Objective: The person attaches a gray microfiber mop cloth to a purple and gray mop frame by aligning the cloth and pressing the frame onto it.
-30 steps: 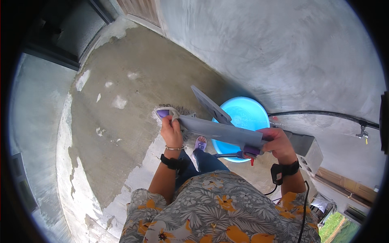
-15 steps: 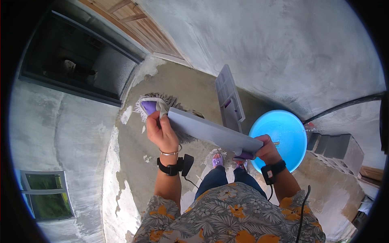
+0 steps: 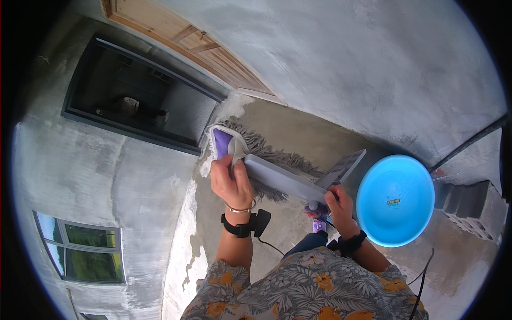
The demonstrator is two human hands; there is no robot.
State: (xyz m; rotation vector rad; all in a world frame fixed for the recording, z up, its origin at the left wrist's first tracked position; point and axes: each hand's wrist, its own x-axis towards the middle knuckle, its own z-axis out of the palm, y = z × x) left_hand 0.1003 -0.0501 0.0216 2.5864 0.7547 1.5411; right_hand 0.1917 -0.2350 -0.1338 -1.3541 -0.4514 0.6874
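My left hand (image 3: 233, 184) is closed, pinching the pale edge of a grey string mop pad (image 3: 272, 154) beside its purple pocket (image 3: 222, 143). My right hand (image 3: 341, 210) grips the near right end of a flat grey mop plate (image 3: 285, 176), by a purple fitting (image 3: 316, 207). The plate's far left end lies against the pad, close to my left fingers. The pad's strings hang beyond and below the plate. A second grey panel (image 3: 345, 168) slants up behind the plate's right end; whether it is joined to it I cannot tell.
To the right a light blue basin (image 3: 396, 181) stands on the wet concrete floor. Hollow grey blocks (image 3: 469, 205) and a dark hose (image 3: 469, 141) are beside it. Rough walls, a wooden door (image 3: 192, 42) and a dark opening (image 3: 133, 96) surround the floor.
The view has turned, so the basin and walls sit farther right. My hands have come closer together, and the plate is tilted more. More of the pad's strings show beyond the plate.
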